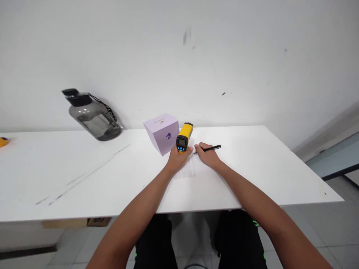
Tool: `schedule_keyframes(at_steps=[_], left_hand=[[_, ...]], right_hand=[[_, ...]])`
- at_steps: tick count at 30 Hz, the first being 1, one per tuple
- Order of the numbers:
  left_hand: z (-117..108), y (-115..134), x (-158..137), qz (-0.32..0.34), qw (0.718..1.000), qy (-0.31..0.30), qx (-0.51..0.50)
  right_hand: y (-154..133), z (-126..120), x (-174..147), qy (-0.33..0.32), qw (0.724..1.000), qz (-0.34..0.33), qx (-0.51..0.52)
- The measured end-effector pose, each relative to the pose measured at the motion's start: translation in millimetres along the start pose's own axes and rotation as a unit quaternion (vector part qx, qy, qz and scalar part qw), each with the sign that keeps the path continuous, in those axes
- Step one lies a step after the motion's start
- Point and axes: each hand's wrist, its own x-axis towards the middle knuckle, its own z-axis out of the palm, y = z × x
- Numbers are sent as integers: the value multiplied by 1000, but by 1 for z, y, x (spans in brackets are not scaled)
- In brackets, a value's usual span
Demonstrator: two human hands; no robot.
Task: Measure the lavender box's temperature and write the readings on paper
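Note:
My left hand (176, 158) is closed around the handle of a yellow and black infrared thermometer (185, 135). Its small grey screen and blue buttons face me, and its front end points toward the wall. Just to the right, my right hand (207, 154) pinches a black pen (213, 148), tip down and leftward near the table. Under and in front of my hands lies a white sheet of paper (188, 172) with faint rows of print or writing, too blurred to read. A lilac box (165, 136) with a purple emblem stands right behind my left hand.
A large grey see-through water bottle (97, 118) with a black lid stands at the back left. The white table (92, 186) runs along a white wall. An orange and black object (3, 141) is cut off at the left edge. Beneath the table lies a cardboard box (98, 222).

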Motion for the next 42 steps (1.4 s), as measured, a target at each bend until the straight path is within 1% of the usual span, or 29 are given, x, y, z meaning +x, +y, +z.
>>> schedule_keyframes(at_steps=[2,6,15,20,25,34,40,42], left_hand=[[0,1,-1,-4,1000,3,19],[2,1,-2,8,999,15,45],[2,1,-2,22,998,5,54],[2,2,-2,8,998,21,67],[2,1,-1,7,997,28,77],[2,1,-2,3,996,29,86],[1,1,-2,11,995,26,91],[1,0,-1,15,995,26,92]], right_hand=[[0,0,0,7,1000,5,0],[-1,-2,0,-9,1000,-12,4],[-3,-1,-1,-13,1000,-4,-3],[-3,-1,-2,-26,1000,5,2],[-3,-2,-1,-14,1000,14,10],[-6,-1,-2,-3,1000,10,-7],[-5,-3,-1,-29,999,14,-4],[-5,-3,0,-27,999,17,-2]])
